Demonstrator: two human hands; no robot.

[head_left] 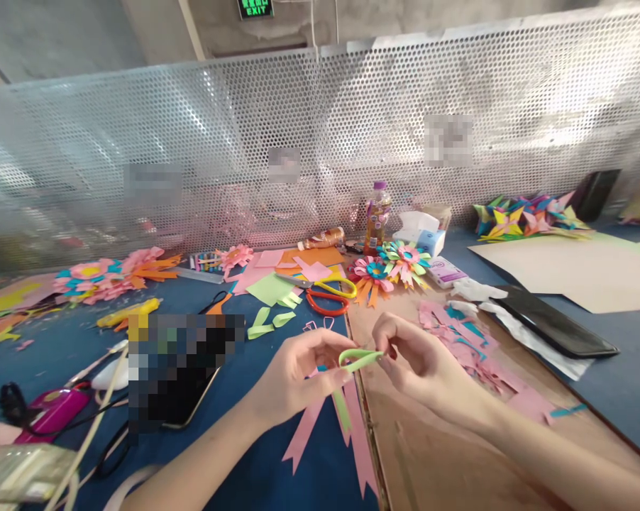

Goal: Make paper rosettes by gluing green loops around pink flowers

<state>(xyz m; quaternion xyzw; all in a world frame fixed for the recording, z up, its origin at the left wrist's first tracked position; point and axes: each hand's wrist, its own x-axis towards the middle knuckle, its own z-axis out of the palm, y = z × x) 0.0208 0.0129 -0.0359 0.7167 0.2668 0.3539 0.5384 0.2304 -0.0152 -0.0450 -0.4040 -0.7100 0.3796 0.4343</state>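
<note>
Between my two hands a light green paper strip (pixel 360 357) is bent into a loop. My left hand (pixel 304 369) holds its rounded side between thumb and fingers. The strip's pointed end is pinched by my right hand (pixel 413 358). Below my left hand lie pink paper ribbons (pixel 360 440) with notched ends, beside a green ribbon (pixel 342 411); their upper parts are hidden by the hand. More green paper loops (pixel 261 325) rest on the blue surface just beyond. Scissors (pixel 328 294) with red and yellow handles lie behind my hands.
Pink paper scraps (pixel 474 348) spread at the right near a dark phone-like slab (pixel 557 323). Finished paper flowers (pixel 402 262) sit by a drink bottle (pixel 377 216) and tissue pack (pixel 421 231). At left are a black phone (pixel 189 390) and a magenta device (pixel 54 411). A perforated metal panel (pixel 320 135) stands behind.
</note>
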